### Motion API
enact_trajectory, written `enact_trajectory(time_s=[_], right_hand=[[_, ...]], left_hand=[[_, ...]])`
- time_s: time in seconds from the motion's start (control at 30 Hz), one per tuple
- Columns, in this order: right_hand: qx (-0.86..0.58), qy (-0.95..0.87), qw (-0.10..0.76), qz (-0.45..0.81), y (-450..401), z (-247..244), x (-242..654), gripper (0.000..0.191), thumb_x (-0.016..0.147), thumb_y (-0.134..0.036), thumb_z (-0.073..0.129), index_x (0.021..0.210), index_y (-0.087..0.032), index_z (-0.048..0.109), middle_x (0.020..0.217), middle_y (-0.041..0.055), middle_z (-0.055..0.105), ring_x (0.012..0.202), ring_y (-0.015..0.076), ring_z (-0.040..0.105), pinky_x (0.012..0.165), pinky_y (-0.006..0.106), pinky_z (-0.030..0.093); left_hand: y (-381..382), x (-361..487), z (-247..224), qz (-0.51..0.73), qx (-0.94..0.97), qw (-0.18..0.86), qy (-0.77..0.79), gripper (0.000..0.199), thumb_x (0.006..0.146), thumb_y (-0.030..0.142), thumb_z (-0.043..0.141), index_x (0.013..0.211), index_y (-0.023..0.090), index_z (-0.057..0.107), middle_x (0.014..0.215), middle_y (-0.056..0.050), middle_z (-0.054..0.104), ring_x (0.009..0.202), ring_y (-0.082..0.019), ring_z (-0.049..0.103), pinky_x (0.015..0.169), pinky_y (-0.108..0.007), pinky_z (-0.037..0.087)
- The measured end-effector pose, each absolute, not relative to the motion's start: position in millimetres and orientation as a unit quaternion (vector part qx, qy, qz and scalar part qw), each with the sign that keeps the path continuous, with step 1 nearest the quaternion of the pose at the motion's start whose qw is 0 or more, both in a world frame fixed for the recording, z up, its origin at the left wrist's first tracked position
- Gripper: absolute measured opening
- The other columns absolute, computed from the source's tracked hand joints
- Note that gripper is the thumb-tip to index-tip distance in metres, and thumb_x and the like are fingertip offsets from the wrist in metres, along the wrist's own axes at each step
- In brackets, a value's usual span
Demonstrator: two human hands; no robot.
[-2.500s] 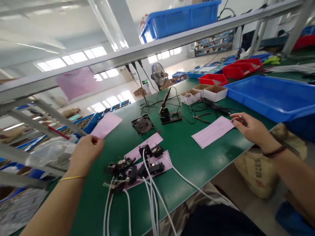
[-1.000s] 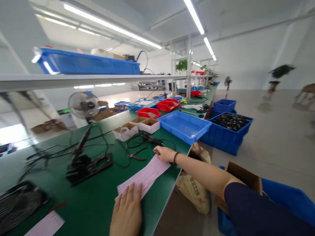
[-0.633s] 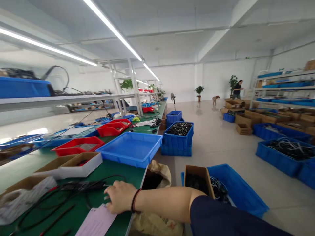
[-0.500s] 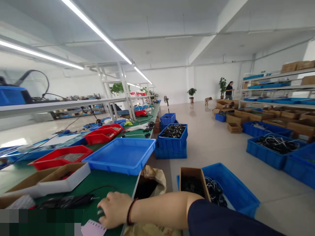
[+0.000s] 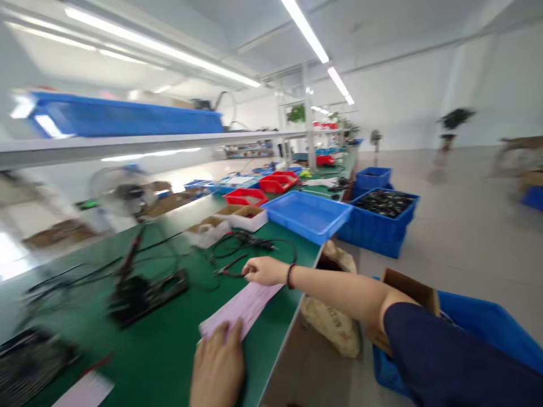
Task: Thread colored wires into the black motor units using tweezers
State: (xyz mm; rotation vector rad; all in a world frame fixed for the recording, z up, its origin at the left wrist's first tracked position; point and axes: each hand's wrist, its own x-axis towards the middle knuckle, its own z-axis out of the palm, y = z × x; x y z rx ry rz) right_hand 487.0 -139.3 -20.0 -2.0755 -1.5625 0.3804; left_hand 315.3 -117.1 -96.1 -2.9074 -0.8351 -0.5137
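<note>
My left hand (image 5: 218, 364) reaches in from the bottom, fingers stretched out over the near end of a long pink paper strip (image 5: 241, 310) on the green bench. At the strip's far end is my right hand (image 5: 266, 271), a dark band at its wrist and its fingers curled closed. A pair of pliers (image 5: 227, 270) lies with spread handles, one handle end right at my right fingertips. What those fingers hold is hidden. Beyond them lies a black corded tool (image 5: 252, 239) with a metal tip. A dark stand (image 5: 146, 294), blurred, is left of the strip.
A blue tray (image 5: 307, 216), red bins (image 5: 246, 196) and white boxes (image 5: 207, 232) line the bench. Another pale slip (image 5: 87, 390) lies at lower left. A shelf (image 5: 161, 141) runs above. Right of the bench edge are a sack (image 5: 333, 325) and blue crates (image 5: 479, 316).
My view has swung left and down, showing more bench. My left hand has come into view on the pink strip. My right hand stays by the corded tool, at the strip's far end.
</note>
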Motion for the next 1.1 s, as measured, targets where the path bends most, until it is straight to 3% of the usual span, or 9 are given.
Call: enact_trajectory(time_s=[0.1,0.17,0.33,0.5,0.67,0.9,1.1], right_hand=[[-0.711,-0.638,0.229,0.187,-105.7,-25.1,459.9,0.022,0.107,-0.032,0.072,0.120,-0.015,0.072,0.114,0.0072,0.074,0.099,0.0221,0.074,0.089,0.042,0.064],[-0.677,-0.676,0.197,0.212,-80.4,-28.1,437.0,0.023,0.107,-0.033,0.072,0.122,-0.015,0.071,0.115,0.0074,0.074,0.098,0.0219,0.074,0.089,0.041,0.064],[-0.628,-0.733,0.109,0.236,-13.0,-37.4,359.8,0.023,0.107,-0.034,0.072,0.122,-0.016,0.072,0.123,0.0087,0.073,0.106,0.0240,0.073,0.094,0.044,0.064],[-0.617,-0.753,0.057,0.219,45.1,-49.3,286.3,0.027,0.107,-0.035,0.072,0.129,-0.019,0.071,0.134,0.0107,0.069,0.114,0.0264,0.071,0.098,0.046,0.063],[-0.592,-0.781,0.023,0.197,71.5,-52.7,249.4,0.034,0.107,-0.034,0.072,0.137,-0.019,0.067,0.141,0.0121,0.066,0.120,0.0283,0.069,0.101,0.050,0.062],[-0.577,-0.793,-0.065,0.184,81.9,-39.9,229.5,0.028,0.107,-0.035,0.073,0.129,-0.018,0.071,0.132,0.0110,0.070,0.113,0.0261,0.072,0.097,0.046,0.063],[-0.576,-0.805,-0.038,0.137,70.1,-26.7,222.2,0.030,0.108,-0.037,0.071,0.131,-0.018,0.070,0.134,0.0112,0.070,0.113,0.0260,0.071,0.097,0.047,0.063]], left_hand=[[-117.9,260.6,-101.9,-0.115,-0.942,0.023,-0.314,0.038,0.104,0.012,0.060,0.140,0.021,0.069,0.143,-0.013,0.069,0.133,-0.030,0.065,0.120,-0.055,0.049],[-122.2,252.4,-103.5,-0.108,-0.941,0.004,-0.319,0.048,0.103,0.008,0.051,0.145,0.024,0.068,0.148,-0.014,0.067,0.140,-0.030,0.062,0.126,-0.052,0.043],[-125.4,262.7,-110.3,-0.130,-0.941,-0.039,-0.310,0.046,0.102,0.024,0.055,0.146,0.023,0.068,0.148,-0.016,0.066,0.137,-0.033,0.061,0.126,-0.054,0.042],[-127.2,265.1,-119.2,-0.163,-0.943,-0.058,-0.285,0.049,0.098,0.027,0.057,0.144,0.013,0.068,0.143,-0.022,0.068,0.134,-0.039,0.063,0.120,-0.060,0.047],[-127.0,267.4,-123.0,-0.195,-0.946,-0.064,-0.250,0.054,0.100,0.025,0.052,0.151,0.013,0.062,0.143,-0.017,0.070,0.141,-0.039,0.058,0.117,-0.059,0.050],[-126.1,272.9,-128.6,-0.207,-0.946,-0.065,-0.240,0.061,0.100,0.023,0.052,0.158,0.005,0.053,0.164,-0.020,0.053,0.153,-0.039,0.045,0.123,-0.060,0.044],[-125.2,275.0,-133.3,-0.205,-0.946,-0.061,-0.242,0.063,0.099,0.025,0.054,0.159,0.006,0.051,0.167,-0.019,0.050,0.149,-0.040,0.047,0.120,-0.061,0.046]])
